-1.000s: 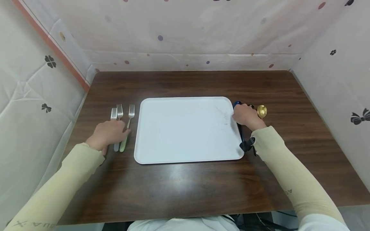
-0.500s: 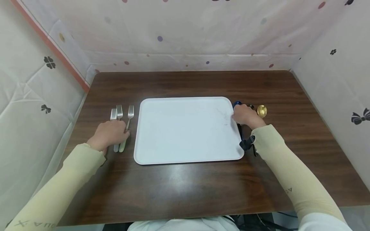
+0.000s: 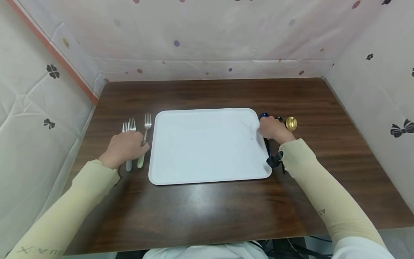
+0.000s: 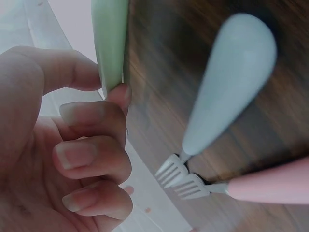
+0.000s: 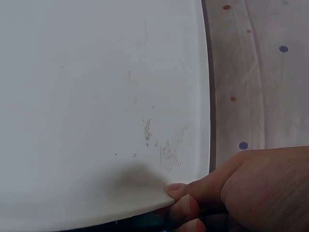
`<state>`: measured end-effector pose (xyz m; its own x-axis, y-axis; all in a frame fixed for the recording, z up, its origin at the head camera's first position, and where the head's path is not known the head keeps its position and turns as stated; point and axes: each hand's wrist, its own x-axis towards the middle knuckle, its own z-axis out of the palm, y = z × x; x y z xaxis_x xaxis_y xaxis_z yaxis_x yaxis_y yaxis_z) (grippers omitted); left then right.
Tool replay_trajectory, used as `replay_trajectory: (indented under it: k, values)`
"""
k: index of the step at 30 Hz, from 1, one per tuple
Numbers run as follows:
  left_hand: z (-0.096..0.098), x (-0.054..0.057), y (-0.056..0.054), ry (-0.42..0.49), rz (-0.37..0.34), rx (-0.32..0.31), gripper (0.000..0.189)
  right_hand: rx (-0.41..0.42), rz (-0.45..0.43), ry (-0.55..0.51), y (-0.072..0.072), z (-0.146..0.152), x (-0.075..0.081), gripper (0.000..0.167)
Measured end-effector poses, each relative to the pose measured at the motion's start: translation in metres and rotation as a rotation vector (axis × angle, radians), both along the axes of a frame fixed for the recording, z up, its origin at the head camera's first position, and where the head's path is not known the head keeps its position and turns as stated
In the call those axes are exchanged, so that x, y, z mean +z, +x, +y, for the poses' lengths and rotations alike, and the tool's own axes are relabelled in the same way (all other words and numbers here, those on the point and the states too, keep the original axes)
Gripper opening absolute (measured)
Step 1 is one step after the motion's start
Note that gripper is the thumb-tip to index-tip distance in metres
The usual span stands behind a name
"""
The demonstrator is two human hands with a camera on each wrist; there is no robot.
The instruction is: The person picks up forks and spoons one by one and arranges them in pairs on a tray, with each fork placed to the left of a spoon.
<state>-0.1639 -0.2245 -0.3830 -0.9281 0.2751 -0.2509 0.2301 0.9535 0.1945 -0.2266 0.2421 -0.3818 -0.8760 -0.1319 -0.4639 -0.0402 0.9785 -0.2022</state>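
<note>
"Where's the green-handled fork (image 3: 147,121)?"

"My left hand (image 3: 126,146) pinches it by thumb and forefinger; it lies lengthwise away from me, tines beyond my fingers, the tray (image 3: 207,147) just to their right."

"Your right hand (image 3: 275,129)?"

"Pinching the tray's right rim."

"Materials?"

"Smooth handle, shiny metal tines; white tray, round-cornered, scuffed near my right thumb."
</note>
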Motion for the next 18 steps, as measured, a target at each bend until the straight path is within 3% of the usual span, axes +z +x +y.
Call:
replay_trajectory:
  k: [12, 18]
  values:
    - [0.02, -0.003, 0.001, 0.013, 0.041, -0.038, 0.035, -0.005, -0.016, 0.018, 0.0, -0.002, 0.001, 0.021]
    - [0.033, -0.007, -0.001, 0.014, 0.017, -0.037, 0.034, 0.006, -0.018, 0.006, 0.0, -0.002, 0.003, 0.02]
